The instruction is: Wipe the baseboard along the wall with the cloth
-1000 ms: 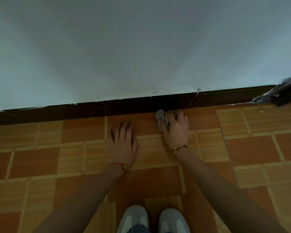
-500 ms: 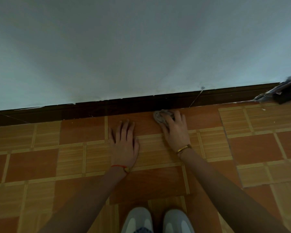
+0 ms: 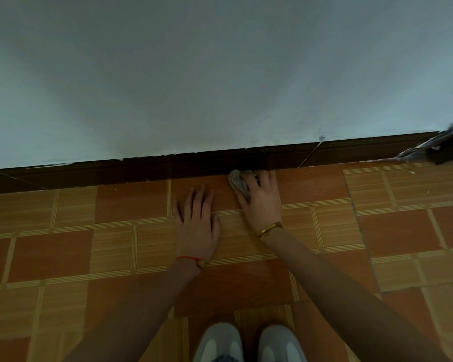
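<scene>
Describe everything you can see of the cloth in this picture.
The cloth is a small grey rag, soft and crumpled into a wad. It lies at the foot of the dark baseboard, against it, on the tiled floor. The right hand grips it and covers most of it.

cloth [image 3: 238, 182] against baseboard [image 3: 199, 165], above floor [image 3: 131, 205]
</scene>
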A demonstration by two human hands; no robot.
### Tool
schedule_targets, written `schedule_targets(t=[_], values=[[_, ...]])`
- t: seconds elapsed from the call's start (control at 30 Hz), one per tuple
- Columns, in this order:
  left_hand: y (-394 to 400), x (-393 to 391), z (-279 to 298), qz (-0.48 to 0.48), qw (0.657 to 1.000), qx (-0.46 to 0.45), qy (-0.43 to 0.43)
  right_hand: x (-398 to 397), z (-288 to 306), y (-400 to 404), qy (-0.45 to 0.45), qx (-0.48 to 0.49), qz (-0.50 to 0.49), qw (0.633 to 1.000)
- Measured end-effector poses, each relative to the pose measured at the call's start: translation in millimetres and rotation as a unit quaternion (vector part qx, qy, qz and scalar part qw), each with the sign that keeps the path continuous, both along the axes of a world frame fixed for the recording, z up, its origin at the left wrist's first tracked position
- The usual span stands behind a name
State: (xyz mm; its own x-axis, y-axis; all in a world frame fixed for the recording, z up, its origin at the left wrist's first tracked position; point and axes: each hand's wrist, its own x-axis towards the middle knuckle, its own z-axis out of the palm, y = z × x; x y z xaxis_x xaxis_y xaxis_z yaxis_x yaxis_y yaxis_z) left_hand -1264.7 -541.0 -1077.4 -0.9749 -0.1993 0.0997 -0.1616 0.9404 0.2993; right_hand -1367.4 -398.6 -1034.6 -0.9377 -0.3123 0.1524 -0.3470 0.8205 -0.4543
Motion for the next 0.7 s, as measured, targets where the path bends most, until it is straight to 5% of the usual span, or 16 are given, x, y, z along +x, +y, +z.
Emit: schedule_targets(t=[0.17, 0.43, 0.7], values=[[-0.8, 0.3, 1.2, -0.004, 1.000, 0.004, -0.006, -10.8, -0.8, 21.8, 0.001, 0.008, -0.019, 1.000], [-1.0, 1.2, 1.4, -0.001, 1.000, 0.005, -0.020, -30.4, 4.6, 84.2, -0.016, -0.006, -0.243, 0.970], [-0.3, 1.5, 2.8, 0.002, 1.000, 0.009, -0.010, -16.8, 0.8, 49.2, -0.030, 0.013, -0.104, 0.994]])
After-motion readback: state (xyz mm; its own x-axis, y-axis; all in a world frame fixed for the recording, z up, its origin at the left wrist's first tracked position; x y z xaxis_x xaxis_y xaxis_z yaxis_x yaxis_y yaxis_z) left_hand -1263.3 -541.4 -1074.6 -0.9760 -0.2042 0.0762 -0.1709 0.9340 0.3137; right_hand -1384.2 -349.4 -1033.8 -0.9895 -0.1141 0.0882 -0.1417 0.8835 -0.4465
